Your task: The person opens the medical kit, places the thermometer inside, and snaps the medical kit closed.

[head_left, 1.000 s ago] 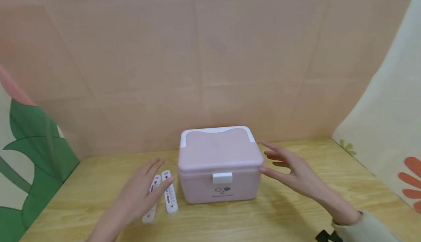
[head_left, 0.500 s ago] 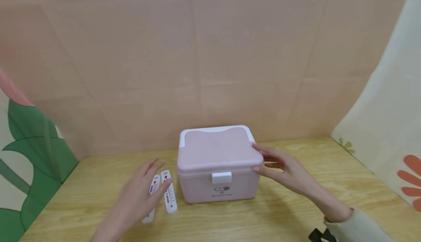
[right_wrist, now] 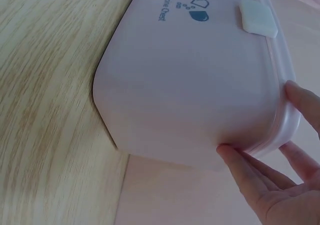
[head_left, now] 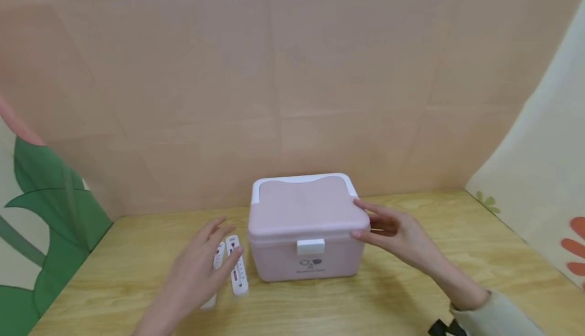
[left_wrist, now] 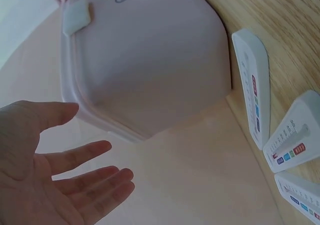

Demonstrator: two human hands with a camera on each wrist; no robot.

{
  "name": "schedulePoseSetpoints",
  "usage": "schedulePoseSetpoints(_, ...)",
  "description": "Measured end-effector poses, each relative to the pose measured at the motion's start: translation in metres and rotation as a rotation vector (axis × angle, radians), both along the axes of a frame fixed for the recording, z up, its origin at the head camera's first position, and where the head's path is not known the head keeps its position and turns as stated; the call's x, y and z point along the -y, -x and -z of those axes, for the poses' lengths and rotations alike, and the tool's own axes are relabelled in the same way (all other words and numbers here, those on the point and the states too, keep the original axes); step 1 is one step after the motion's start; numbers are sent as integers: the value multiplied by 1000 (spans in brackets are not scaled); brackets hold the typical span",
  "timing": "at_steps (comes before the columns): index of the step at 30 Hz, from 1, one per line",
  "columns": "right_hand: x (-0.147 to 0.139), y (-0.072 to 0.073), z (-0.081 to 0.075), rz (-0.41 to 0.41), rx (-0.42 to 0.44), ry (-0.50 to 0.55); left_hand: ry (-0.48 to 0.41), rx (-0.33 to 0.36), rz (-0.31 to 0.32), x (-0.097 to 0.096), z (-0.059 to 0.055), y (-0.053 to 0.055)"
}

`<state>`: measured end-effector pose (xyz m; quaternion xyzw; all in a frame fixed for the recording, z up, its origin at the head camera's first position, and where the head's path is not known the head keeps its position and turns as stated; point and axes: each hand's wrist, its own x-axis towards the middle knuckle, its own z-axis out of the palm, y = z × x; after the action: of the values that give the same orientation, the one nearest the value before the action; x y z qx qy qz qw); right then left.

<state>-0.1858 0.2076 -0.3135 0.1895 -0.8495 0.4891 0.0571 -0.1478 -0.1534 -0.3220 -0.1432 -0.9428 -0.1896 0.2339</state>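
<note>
A pink medicine box (head_left: 301,206) with a white front latch (head_left: 311,246) stands on the table, its lid down. My right hand (head_left: 402,232) grips the lid's right front corner. In the right wrist view, its thumb rests on the lid's front edge, while its other fingers bend around the side (right_wrist: 175,120) of the box. To the box's left, my left hand (head_left: 194,267) hovers with spread fingers, holding nothing. Beneath it lie white thermometers (head_left: 237,270), partly hidden in the head view. The left wrist view shows three: one thermometer (left_wrist: 255,85) beside the box and two farther off.
The wood-grain table (head_left: 347,305) runs back to a plain pinkish cloth backdrop (head_left: 274,82), close behind the box. Printed side cloths with a green plant (head_left: 55,224) and orange flower stand at left and right. A black object (head_left: 445,327) shows by the right sleeve.
Since a second ago my right hand has moved left from beside the box onto its lid corner. My left hand has barely shifted, and the box stands in the same place.
</note>
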Motion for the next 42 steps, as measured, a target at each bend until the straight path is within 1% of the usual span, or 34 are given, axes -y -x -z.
schedulePoseSetpoints(2, -1, -1, 0, 4, 16, 12, -14, -21, 2, -3, -1, 0)
schedulePoseSetpoints(7, -3, 0, 1, -5, 21, 29, -63, -81, 9, -9, -2, 0)
schedulePoseSetpoints(11, -3, 3, 1, -18, 20, 39, -92, -150, 12, -16, -7, -1)
schedulePoseSetpoints(12, -3, 3, 2, -19, 23, 45, -94, -176, 15, -18, -9, -1)
schedulePoseSetpoints(15, -3, 5, 2, -21, 28, 50, -85, -286, 32, -26, -14, -1)
schedulePoseSetpoints(19, -3, 5, 3, -21, 26, 52, -69, -441, 88, -37, -20, 2)
schedulePoseSetpoints(22, -2, 5, 2, -18, 22, 53, -68, -523, 136, -44, -24, 4)
schedulePoseSetpoints(24, -1, 5, 2, -18, 13, 45, -62, -556, 165, -47, -25, 5)
schedulePoseSetpoints(27, -1, 5, 2, -3, 6, 32, -28, -590, 218, -52, -25, 5)
schedulePoseSetpoints(29, -2, 4, 2, 10, 0, 12, 19, -613, 257, -54, -23, 5)
schedulePoseSetpoints(30, -2, 4, 2, 17, 0, 6, 45, -630, 274, -55, -22, 5)
schedulePoseSetpoints(32, -2, 4, 2, 23, -1, -7, 97, -688, 306, -59, -19, 5)
schedulePoseSetpoints(34, -2, 4, 2, 30, 0, -27, 150, -743, 325, -62, -16, 6)
schedulePoseSetpoints(37, -2, 4, 2, 46, -10, -55, 196, -806, 340, -68, -12, 8)
schedulePoseSetpoints(39, -3, 4, 1, 58, -19, -75, 228, -828, 349, -71, -10, 10)
schedulePoseSetpoints(42, -3, 5, 1, 70, -37, -97, 283, -840, 370, -76, -7, 12)
